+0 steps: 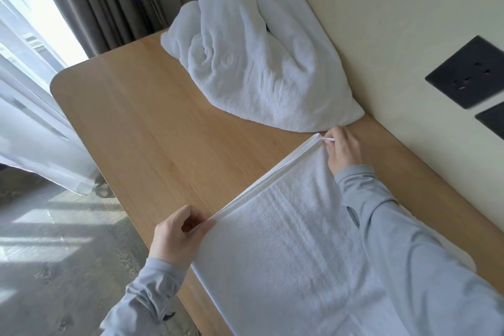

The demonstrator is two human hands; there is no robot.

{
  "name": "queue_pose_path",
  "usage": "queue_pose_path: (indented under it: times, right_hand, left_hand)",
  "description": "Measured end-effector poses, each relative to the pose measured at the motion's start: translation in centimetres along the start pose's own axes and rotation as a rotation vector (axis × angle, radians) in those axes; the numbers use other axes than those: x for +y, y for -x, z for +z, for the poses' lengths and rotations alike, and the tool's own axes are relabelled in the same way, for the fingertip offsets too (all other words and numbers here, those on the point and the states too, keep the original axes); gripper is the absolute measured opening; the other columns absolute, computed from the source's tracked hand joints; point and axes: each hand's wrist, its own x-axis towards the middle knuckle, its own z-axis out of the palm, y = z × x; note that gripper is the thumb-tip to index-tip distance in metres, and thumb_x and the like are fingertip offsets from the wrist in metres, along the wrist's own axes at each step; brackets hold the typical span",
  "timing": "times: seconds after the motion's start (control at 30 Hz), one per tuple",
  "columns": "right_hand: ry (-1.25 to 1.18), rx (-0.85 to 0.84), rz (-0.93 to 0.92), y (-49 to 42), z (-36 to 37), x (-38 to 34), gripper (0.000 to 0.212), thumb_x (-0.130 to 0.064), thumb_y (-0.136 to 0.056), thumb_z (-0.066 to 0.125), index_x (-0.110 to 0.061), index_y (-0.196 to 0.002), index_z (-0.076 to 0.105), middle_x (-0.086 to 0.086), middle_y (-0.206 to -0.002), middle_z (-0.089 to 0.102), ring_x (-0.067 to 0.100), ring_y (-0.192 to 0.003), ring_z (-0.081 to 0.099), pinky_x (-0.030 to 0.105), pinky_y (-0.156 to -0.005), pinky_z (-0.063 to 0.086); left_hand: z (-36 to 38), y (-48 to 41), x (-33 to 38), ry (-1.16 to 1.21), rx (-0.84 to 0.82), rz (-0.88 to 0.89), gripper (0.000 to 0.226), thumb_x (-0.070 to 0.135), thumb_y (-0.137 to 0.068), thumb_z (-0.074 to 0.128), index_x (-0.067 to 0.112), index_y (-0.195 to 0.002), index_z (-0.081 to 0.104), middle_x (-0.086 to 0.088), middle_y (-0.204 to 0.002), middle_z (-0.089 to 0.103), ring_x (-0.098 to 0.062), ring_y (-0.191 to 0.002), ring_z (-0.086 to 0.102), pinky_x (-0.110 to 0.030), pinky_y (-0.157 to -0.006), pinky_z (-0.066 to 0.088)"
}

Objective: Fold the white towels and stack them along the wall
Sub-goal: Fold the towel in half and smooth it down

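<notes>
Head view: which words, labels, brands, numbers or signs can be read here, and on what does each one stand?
None can be read.
Small white tag at the corner of the flat towel, by the right hand: too small to read.
Black sockets: no legible marks.
</notes>
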Motion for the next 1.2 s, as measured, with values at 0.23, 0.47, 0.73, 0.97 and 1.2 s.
queue_pose_path:
  times: [0.23,0.47,0.73,0.97,1.2]
  right_hand:
    - [0.122,-0.145,0.140,-0.8,-0.1,-1.6,0.016,0.006,-0.082,0.050,0.002,-0.097,0.051,0.021,-0.105,0.050,0.037,-0.089,0.052,0.050,-0.077,0.046]
    - [-0.208,-0.120,0.535,0.2,-0.1,-1.2,0.035,-0.020,-0.089,0.057,0.000,-0.117,0.052,0.021,-0.115,0.057,0.037,-0.107,0.052,0.042,-0.093,0.042]
    - [-0.457,0.164,0.454,1.8,0.2,-1.4,0.022,-0.001,-0.078,0.067,-0.003,-0.099,0.060,0.003,-0.095,0.061,0.027,-0.093,0.059,0.037,-0.086,0.048]
    - [-0.557,0.030,0.656,0.8,-0.3,-0.6,0.038,-0.011,-0.076,0.074,-0.004,-0.110,0.058,0.004,-0.100,0.060,0.013,-0.089,0.056,0.023,-0.083,0.045]
    - [-0.730,0.006,0.552,0.2,-1.9,-1.2,0.012,0.004,-0.081,0.062,-0.002,-0.091,0.061,0.001,-0.076,0.059,0.005,-0.068,0.055,0.004,-0.060,0.044]
  left_hand:
    - [-0.4,-0.4,0.3,-0.175,-0.039,0.092,0.024,0.008,-0.074,0.075,0.020,-0.063,0.057,0.008,-0.061,0.058,-0.010,-0.057,0.053,-0.010,-0.057,0.039]
    - [2.2,-0.1,1.9,-0.295,0.073,0.343,0.021,0.004,-0.061,0.084,0.003,-0.071,0.066,-0.009,-0.071,0.057,-0.029,-0.067,0.055,-0.025,-0.069,0.041]
    - [2.5,0.2,1.5,-0.157,0.148,0.405,0.024,0.030,-0.079,0.056,0.011,-0.064,0.059,0.008,-0.066,0.055,-0.009,-0.067,0.042,-0.025,-0.064,0.037]
    - [2.4,0.2,1.3,-0.139,0.119,0.397,0.027,0.032,-0.080,0.050,0.010,-0.067,0.058,0.010,-0.068,0.053,-0.007,-0.069,0.041,-0.020,-0.065,0.036]
    - [2.4,0.5,1.3,-0.276,0.100,0.307,0.039,0.042,-0.076,0.046,0.009,-0.072,0.065,0.003,-0.071,0.061,-0.022,-0.071,0.050,-0.037,-0.068,0.040]
